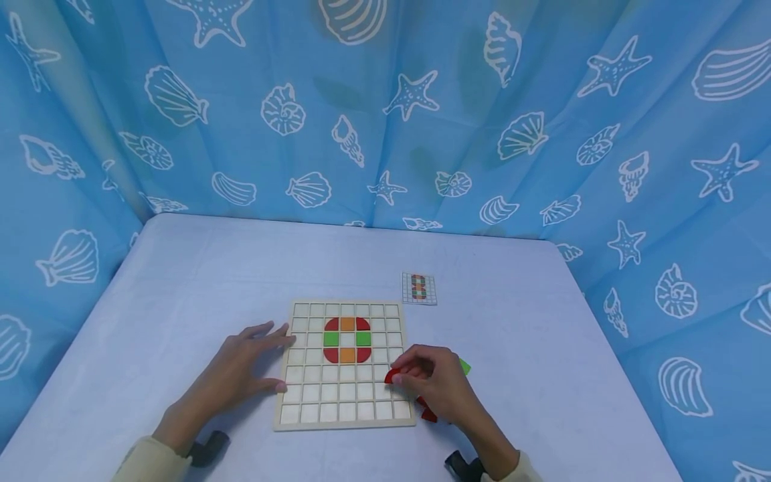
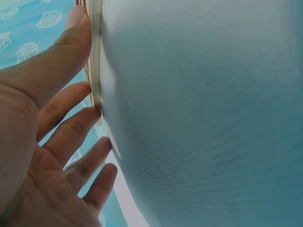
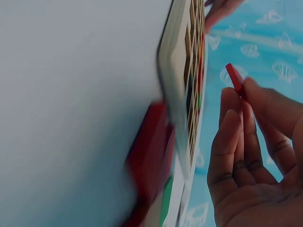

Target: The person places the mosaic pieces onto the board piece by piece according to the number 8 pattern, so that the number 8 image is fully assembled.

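Observation:
A square wooden grid board (image 1: 338, 392) lies on the table. In its upper middle, a ring of red corner tiles, orange tiles (image 1: 347, 324) and green tiles (image 1: 331, 339) surrounds one pale cell. My left hand (image 1: 237, 367) is at the board's left edge, thumb and fingers spread, tips against the rim. Over the lower right of the board, my right hand (image 1: 438, 383) pinches a red tile (image 1: 391, 376) between thumb and fingers. The right wrist view shows that tile (image 3: 235, 79) held up above the board's surface.
Loose red tiles (image 1: 429, 416) and a green tile (image 1: 465, 366) lie by the board's right edge, partly hidden by my right hand. A small pattern card (image 1: 430, 295) rests beyond the upper right corner. A blue shell-print curtain (image 1: 361, 154) hangs behind the white table (image 1: 530, 321).

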`<state>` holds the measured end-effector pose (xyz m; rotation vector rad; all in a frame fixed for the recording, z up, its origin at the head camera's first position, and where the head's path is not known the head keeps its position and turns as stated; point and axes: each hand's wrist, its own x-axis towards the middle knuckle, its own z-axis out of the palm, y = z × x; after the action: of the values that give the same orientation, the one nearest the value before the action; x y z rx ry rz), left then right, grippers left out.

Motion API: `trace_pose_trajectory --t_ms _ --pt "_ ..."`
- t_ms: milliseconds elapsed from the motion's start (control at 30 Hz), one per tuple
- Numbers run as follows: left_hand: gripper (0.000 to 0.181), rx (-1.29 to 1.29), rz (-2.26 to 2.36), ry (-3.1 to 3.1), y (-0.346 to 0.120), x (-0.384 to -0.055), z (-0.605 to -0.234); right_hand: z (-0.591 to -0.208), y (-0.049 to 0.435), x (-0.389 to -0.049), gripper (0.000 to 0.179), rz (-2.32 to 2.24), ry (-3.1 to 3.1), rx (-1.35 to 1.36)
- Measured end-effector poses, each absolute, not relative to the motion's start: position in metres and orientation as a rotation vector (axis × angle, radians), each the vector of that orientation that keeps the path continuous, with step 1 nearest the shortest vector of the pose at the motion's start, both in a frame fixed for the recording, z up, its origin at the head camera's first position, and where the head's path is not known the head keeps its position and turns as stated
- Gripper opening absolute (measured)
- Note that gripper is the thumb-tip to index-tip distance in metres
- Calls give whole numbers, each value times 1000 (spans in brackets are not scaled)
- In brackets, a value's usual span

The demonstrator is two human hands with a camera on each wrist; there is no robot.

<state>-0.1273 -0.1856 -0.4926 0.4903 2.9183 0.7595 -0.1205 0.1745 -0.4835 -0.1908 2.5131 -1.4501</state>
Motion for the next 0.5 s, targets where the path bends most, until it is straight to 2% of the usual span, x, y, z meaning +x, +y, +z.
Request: trace_pose_trajectory --t_ms 500 --pt "85 436 742 2898 -184 -127 -492 -479 110 -135 15 -1348 2521 -377"
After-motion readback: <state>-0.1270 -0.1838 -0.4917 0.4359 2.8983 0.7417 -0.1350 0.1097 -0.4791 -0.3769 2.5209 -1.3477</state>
